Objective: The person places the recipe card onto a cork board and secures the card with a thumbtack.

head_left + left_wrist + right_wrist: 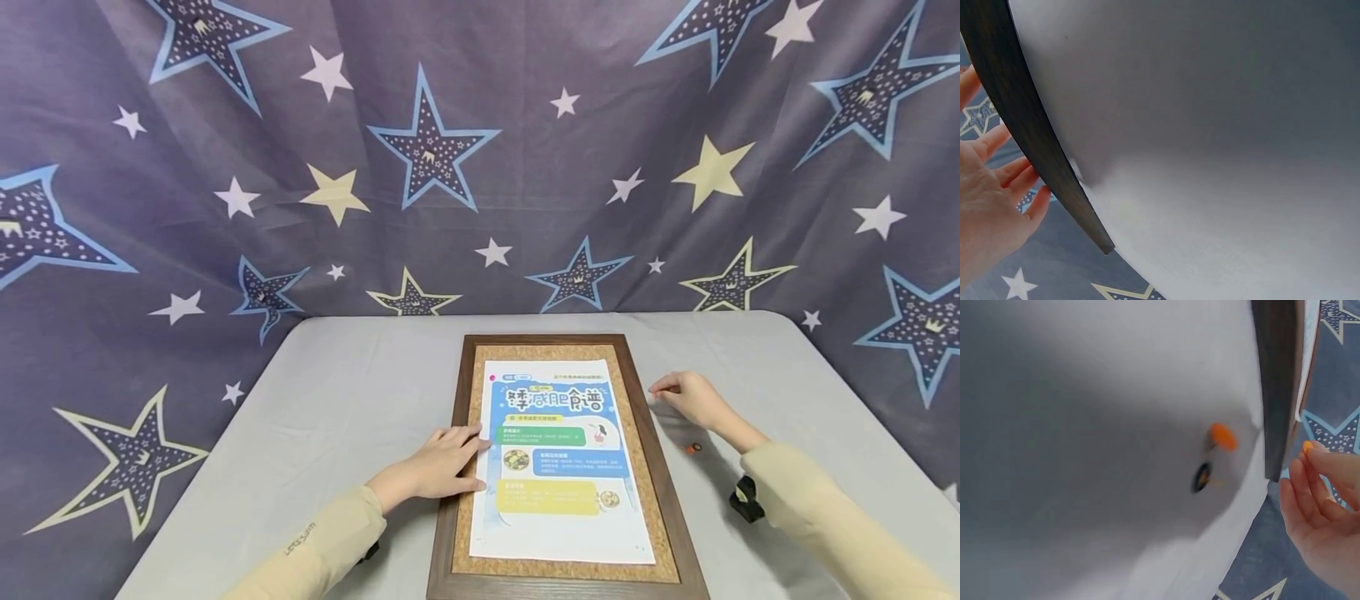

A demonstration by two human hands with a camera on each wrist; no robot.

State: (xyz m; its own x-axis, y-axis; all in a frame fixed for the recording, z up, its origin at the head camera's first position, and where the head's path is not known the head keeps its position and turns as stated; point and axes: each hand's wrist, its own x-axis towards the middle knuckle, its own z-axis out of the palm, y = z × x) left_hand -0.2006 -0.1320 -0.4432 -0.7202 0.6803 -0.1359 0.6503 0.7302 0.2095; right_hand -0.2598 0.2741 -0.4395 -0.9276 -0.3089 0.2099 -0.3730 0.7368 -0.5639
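Observation:
A printed poster (555, 535) lies on a cork board (570, 572) with a dark wooden frame (652, 442). A pink thumbtack (492, 377) sits in the poster's upper left corner. My left hand (442, 463) rests over the board's left side, fingers spread and fingertips at the poster's edge. To the right of the frame, near its upper part, my right hand (697, 402) pinches a small orange thumbtack (1307, 447) between thumb and fingers; only its rounded orange end shows.
Below the right hand, an orange thumbtack (1223, 437) and a black one (1202, 477) lie on the grey tabletop (360, 375). A purple star-patterned curtain (517, 192) hangs behind the table. A black strap (747, 500) shows under the right sleeve.

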